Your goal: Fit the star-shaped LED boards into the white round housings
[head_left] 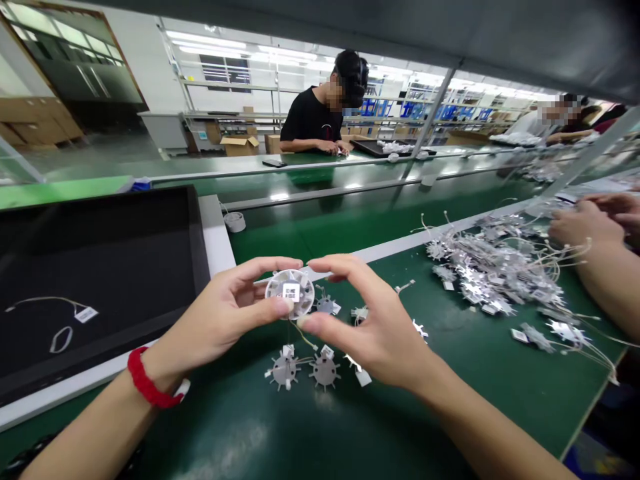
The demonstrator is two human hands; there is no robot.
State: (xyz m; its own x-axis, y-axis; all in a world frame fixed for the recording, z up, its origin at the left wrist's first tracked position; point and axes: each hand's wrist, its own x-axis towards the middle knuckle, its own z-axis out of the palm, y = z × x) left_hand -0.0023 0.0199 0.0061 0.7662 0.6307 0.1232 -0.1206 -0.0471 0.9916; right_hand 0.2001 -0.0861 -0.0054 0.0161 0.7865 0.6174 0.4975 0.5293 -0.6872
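Note:
My left hand (245, 297) is closed on a round white plastic ring housing (269, 293), fingers behind and thumb across its lower front. A square white label (291, 293) with a printed code faces me from the housing, and a thin cable (305, 339) hangs below it. Curved around the right side of the housing, my right hand (365, 323) has thumb and forefinger apart; whether their tips touch the rim I cannot tell. On the green table beneath lie several silver star-shaped metal plates (325, 372) with small white labels and connectors.
A heap of similar metal plates with wires (480, 267) lies to the right, beside another person's hands (590, 223). At left stands a black tray (100, 233) holding a labelled wire (86, 314). A white round part (235, 222) sits beyond it. Across the line, a person (320, 110) works.

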